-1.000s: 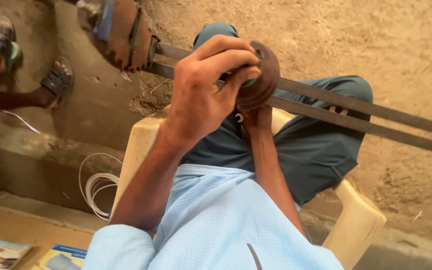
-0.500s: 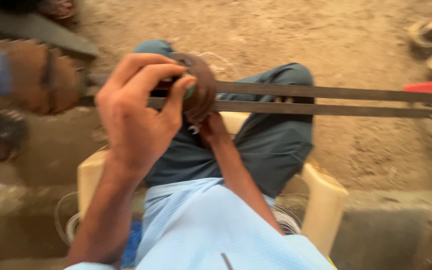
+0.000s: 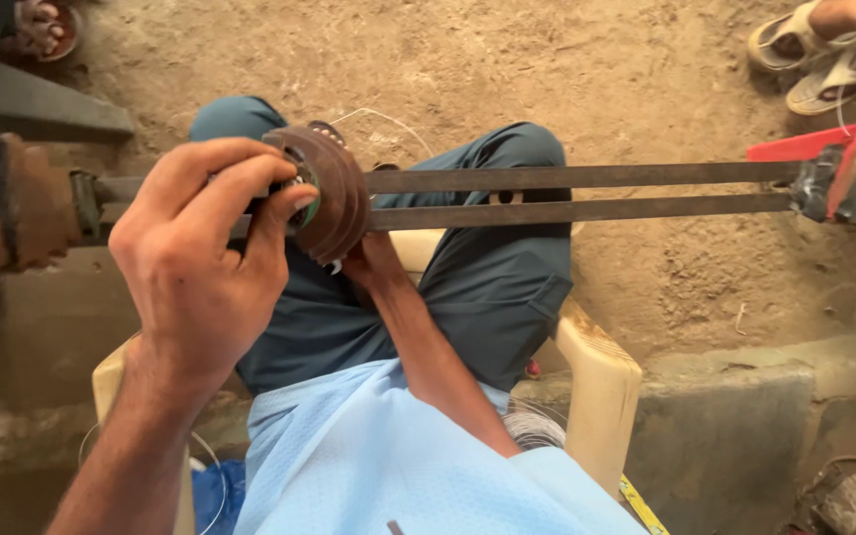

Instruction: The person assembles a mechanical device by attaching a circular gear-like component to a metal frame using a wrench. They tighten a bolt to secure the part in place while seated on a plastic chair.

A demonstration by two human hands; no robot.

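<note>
The left hand (image 3: 200, 267) grips the rusty stepped disc (image 3: 334, 198) on the twin metal bars (image 3: 587, 193), while the right hand (image 3: 369, 266) pinches it from beneath.

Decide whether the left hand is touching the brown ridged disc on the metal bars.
Touching. The head view shows the left hand with fingertips wrapped onto the brown ridged disc.

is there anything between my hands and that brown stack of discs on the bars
Nothing visible. The left hand already grips the brown disc stack from the near side, fingers curled onto its face. The right hand touches it from below. The stack sits on the two flat metal bars, which run clear to the right.
</note>
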